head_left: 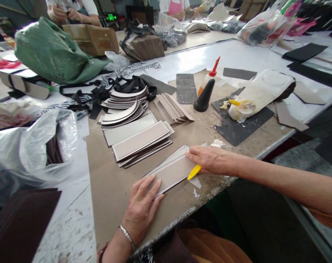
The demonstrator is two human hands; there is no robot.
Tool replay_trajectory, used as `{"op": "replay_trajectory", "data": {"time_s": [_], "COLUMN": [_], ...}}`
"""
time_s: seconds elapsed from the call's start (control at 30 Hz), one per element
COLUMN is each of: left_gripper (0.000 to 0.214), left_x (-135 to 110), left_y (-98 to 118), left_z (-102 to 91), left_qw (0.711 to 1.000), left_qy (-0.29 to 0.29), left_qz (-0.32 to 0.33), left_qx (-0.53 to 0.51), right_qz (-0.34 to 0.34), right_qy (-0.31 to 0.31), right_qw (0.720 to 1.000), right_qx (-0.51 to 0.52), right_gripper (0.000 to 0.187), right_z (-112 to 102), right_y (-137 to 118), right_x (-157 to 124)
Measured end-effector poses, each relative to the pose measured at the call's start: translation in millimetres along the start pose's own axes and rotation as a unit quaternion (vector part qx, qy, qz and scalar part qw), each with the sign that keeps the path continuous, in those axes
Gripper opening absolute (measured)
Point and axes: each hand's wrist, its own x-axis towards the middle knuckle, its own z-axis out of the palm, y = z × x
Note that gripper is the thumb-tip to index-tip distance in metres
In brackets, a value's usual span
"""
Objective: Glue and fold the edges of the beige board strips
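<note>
My left hand (141,206) lies flat, fingers spread, on the near end of a grey-brown rectangular strip (173,173) that tops a small pile at the table's front edge. My right hand (209,159) rests on the far end of the same strip, closed around a yellow tool (194,172) whose tip points down toward the strip's edge. A taller stack of similar strips (140,141) lies just beyond, on brown paper (108,182).
Curved pieces (124,104) and a fanned pile (172,107) sit further back, with a black cone (204,96), a red-tipped glue bottle (211,75) and a white glue jug (260,95) on a dark mat. Plastic bag (31,146) at left. Other people work at the far side.
</note>
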Motion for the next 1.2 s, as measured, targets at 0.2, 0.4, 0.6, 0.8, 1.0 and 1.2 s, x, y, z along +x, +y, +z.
{"op": "replay_trajectory", "data": {"time_s": [0.2,0.4,0.6,0.8,1.0,1.2], "left_gripper": [0.035,0.037,0.035,0.031,0.029,0.028], "left_x": [0.1,2.9,5.5,7.9,9.0,8.8], "left_y": [1.6,3.8,6.8,8.9,9.2,8.7], "left_z": [-0.5,0.1,-2.4,-1.4,2.2,6.1], "left_qw": [1.000,0.998,0.998,0.998,0.997,0.995], "left_qy": [-0.007,-0.028,-0.047,-0.033,-0.001,0.032], "left_qz": [0.012,0.028,0.009,-0.007,0.005,0.012], "left_qx": [0.002,0.043,0.052,0.049,0.076,0.090], "right_qz": [0.011,0.023,0.029,0.187,0.366,0.410], "right_qy": [-0.026,-0.041,-0.022,0.074,-0.006,0.020], "right_qw": [0.999,0.999,0.999,0.975,0.788,0.496], "right_qx": [-0.016,-0.024,-0.008,0.094,0.496,0.765], "right_gripper": [0.038,0.033,0.039,0.017,0.032,0.028], "right_z": [-5.0,-7.0,-9.2,-19.2,-13.2,-9.5], "right_y": [-2.1,-4.3,-2.4,-15.4,-34.7,-53.4], "right_x": [1.9,5.4,1.2,-22.6,-24.3,-7.0]}}
